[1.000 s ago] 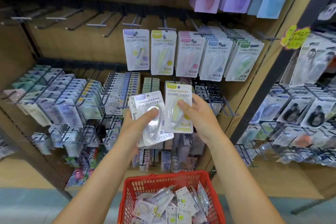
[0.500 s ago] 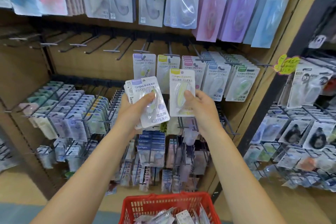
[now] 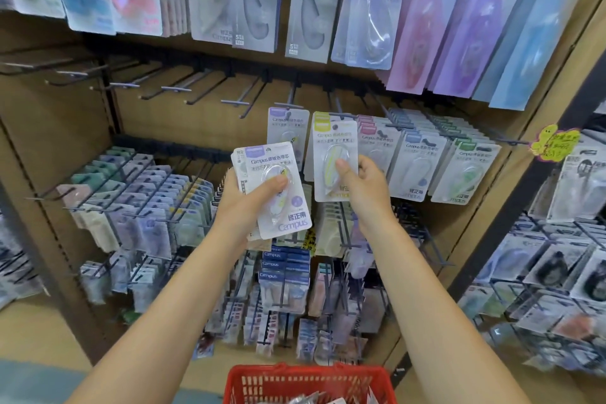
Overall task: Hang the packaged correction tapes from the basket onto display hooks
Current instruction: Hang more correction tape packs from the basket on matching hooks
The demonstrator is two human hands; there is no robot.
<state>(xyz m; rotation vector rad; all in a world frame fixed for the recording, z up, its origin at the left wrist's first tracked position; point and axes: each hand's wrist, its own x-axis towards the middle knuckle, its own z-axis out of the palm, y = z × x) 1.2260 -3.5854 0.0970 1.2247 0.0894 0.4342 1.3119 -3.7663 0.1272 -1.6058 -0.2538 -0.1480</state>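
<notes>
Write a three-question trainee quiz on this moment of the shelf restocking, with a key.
1. True or false: the right hand holds a yellow-topped correction tape pack up at the middle row of hooks.
2. What does the left hand hold? A) one pen B) a small stack of packs, purple-topped one in front C) nothing
3. Fill in: the red ___ sits at the bottom edge of the view, below the arms.

Key: 1 true; 2 B; 3 basket.
</notes>
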